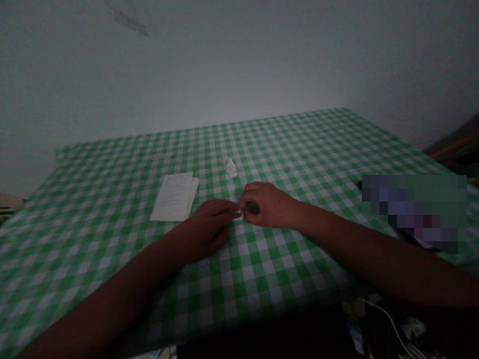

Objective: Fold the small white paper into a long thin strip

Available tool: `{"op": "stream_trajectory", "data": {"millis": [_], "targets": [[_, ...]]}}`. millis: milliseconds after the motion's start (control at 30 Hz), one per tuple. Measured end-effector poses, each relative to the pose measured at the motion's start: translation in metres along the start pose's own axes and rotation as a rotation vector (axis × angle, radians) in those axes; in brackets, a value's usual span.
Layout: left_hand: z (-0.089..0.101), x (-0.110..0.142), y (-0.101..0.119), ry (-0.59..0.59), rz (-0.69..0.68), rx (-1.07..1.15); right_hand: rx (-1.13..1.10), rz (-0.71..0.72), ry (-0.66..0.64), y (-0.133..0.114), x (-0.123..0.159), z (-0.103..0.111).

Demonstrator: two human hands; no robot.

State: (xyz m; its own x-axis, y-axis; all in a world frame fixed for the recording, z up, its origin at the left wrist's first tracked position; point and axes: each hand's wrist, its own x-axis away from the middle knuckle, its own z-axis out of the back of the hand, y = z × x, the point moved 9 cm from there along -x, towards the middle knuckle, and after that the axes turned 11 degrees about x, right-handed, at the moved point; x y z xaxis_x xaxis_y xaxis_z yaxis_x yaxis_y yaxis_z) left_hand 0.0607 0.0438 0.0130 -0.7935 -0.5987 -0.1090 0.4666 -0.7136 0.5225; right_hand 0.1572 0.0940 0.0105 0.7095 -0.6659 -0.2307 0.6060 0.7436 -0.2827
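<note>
A small whitish piece of folded paper (239, 215) lies on the tablecloth between my hands, mostly covered by fingers. My left hand (210, 228) reaches in from the left, its fingers pressed together with their tips on the paper. From the right, my right hand (270, 204) is curled with thumb and fingertips pinched at the paper's other side. A dark patch shows inside its curl, and I cannot tell whether it is an object or shadow. Just beyond the hands rests another crumpled or folded scrap of paper (231, 168). The light is dim.
Printed sheets (174, 197) lie stacked left of my hands. A green and white checked tablecloth (284, 149) covers the table, which meets a pale wall (239, 65). At the right is a flat dark-edged object (411, 214), its surface blurred out. A white cable (389, 319) hangs below the table's front edge.
</note>
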Motion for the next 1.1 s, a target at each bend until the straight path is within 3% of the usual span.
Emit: {"op": "stream_trajectory", "data": {"millis": [167, 1100], "targets": [[0.002, 0.000, -0.005, -0.001, 0.069, -0.086, -0.002, -0.024, -0.029, 0.002, 0.000, -0.003], [0.002, -0.003, 0.001, -0.031, 0.057, -0.105, -0.091, -0.157, -0.045, 0.015, -0.002, -0.009]]}}
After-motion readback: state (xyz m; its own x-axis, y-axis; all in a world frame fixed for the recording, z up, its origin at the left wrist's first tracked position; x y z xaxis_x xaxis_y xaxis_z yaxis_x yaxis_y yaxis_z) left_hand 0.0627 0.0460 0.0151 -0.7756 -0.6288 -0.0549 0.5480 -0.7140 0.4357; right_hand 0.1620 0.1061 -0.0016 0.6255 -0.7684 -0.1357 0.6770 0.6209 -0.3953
